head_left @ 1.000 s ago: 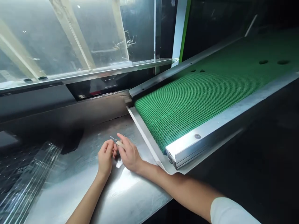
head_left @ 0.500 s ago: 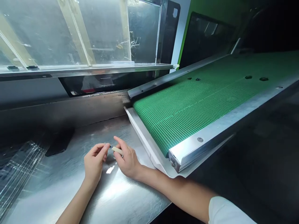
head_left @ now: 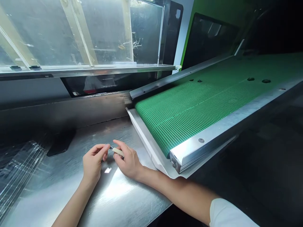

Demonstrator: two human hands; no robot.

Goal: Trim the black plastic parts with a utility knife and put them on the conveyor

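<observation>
Above the metal table, my right hand (head_left: 128,160) is closed around a small cream-handled knife (head_left: 117,151). Its short metal tip points left toward the fingers of my left hand. My left hand (head_left: 93,160) is closed in a pinch, thumb against forefinger, right at that tip. Whatever sits between those fingertips is too small and too hidden to name. Both hands are close together, just left of the conveyor's lower end.
A green mesh conveyor belt (head_left: 180,116) slopes up to the right, dark pieces (head_left: 266,81) on it. A white tray (head_left: 144,135) lies under its end. Clear plastic packs (head_left: 22,173) and a dark flat object (head_left: 60,142) lie left on the metal table (head_left: 113,201). Transparent panels (head_left: 104,31) stand behind.
Both hands have shifted slightly left, still meeting at the knife's tip. The dark pieces on the belt have moved a few pixels left, and the view has shifted slightly.
</observation>
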